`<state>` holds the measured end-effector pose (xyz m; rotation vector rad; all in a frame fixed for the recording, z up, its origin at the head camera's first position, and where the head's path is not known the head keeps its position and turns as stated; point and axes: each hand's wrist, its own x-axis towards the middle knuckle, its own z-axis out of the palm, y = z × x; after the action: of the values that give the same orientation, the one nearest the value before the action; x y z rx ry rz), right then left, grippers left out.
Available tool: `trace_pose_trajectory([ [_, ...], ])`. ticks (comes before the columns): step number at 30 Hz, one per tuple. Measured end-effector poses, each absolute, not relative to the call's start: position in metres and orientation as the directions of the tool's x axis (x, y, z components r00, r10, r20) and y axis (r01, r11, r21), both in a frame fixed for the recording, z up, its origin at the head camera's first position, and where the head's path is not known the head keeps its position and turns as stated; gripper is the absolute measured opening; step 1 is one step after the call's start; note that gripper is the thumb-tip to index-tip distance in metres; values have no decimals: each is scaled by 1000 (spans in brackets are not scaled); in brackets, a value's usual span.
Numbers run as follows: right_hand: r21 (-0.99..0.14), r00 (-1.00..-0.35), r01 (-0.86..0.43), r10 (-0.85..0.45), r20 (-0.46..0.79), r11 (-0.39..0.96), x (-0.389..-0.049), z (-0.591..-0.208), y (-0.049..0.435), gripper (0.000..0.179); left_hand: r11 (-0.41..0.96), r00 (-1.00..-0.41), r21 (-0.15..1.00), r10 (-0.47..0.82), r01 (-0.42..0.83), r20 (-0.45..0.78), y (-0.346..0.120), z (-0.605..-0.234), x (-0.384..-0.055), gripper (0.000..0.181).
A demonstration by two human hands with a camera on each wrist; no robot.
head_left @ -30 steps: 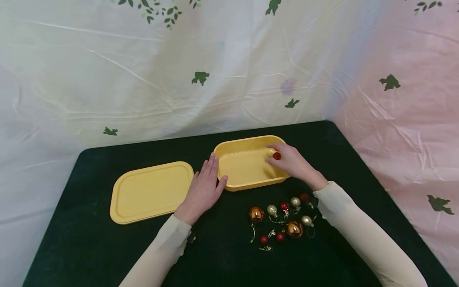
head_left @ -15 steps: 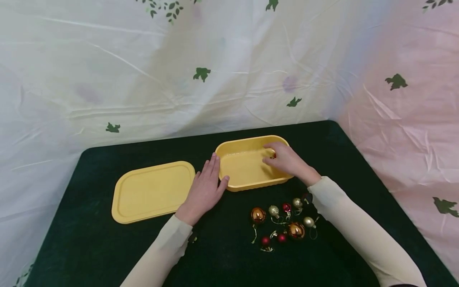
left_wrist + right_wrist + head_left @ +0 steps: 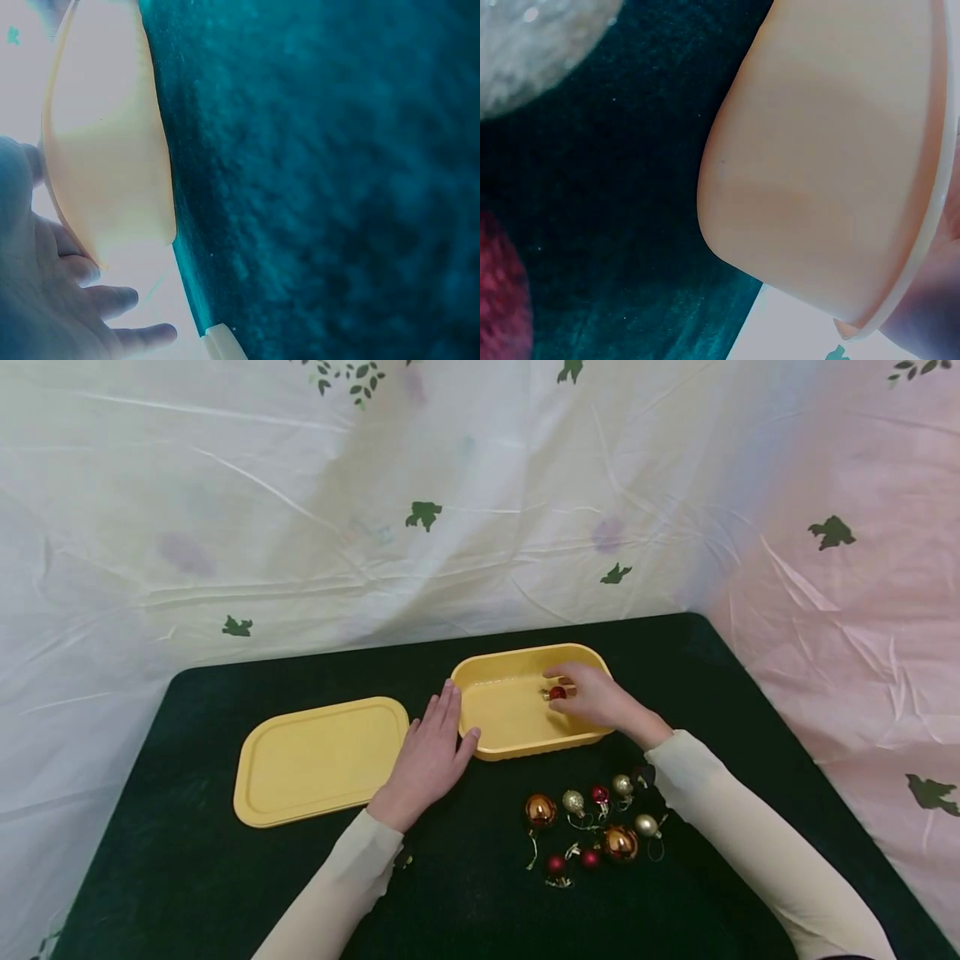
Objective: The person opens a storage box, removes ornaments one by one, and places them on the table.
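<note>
A yellow rectangular box (image 3: 498, 703) stands toward the back of the dark table. My left hand (image 3: 427, 756) lies with straight fingers along its left end; in the left wrist view the fingertips meet the box rim (image 3: 51, 127). My right hand (image 3: 597, 696) reaches over the right end into the box, fingers and thumb apart. Between them a small red bauble (image 3: 557, 692) with a gold cap shows low in the box. In the right wrist view the box wall (image 3: 817, 165) hides most of this hand. The matching lid (image 3: 322, 764) lies flat at left.
In front of the box lies a group of baubles: large copper ones (image 3: 620, 842), gold ones (image 3: 647, 825) and small red ones (image 3: 590, 857), with loose strings. A pale cloth (image 3: 330, 560) printed with green shapes hangs behind the table.
The red bauble has shifted left inside the box, from deep between my right fingers toward their tips. My right hand moved slightly left. My left hand stays at the box; the view shifted a little.
</note>
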<state>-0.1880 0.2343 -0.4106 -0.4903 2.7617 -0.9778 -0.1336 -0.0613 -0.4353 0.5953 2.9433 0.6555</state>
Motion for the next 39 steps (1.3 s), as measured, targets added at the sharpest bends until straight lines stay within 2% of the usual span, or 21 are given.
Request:
trace_pose_trajectory([
  [10, -573, -932, -239, -350, -90, 784, -200, -409, 236, 52, 843, -930, 422, 367, 334, 3, -57, -431, -139, 77],
  [18, -508, -934, -228, -334, -127, 831, -207, -409, 234, 45, 843, -929, 423, 370, 334, -5, -57, -429, -142, 77],
  [24, -489, -936, -230, -329, -126, 842, -210, -412, 233, 41, 844, -930, 427, 367, 325, -17, -57, -428, -143, 76],
  [32, -476, -938, -247, -332, -102, 844, -204, -415, 233, 26, 843, -928, 425, 372, 331, -15, -56, -428, -138, 77],
  [39, -482, -942, -233, -319, -103, 845, -200, -409, 232, 26, 844, -928, 418, 372, 336, -4, -58, -428, -136, 76],
])
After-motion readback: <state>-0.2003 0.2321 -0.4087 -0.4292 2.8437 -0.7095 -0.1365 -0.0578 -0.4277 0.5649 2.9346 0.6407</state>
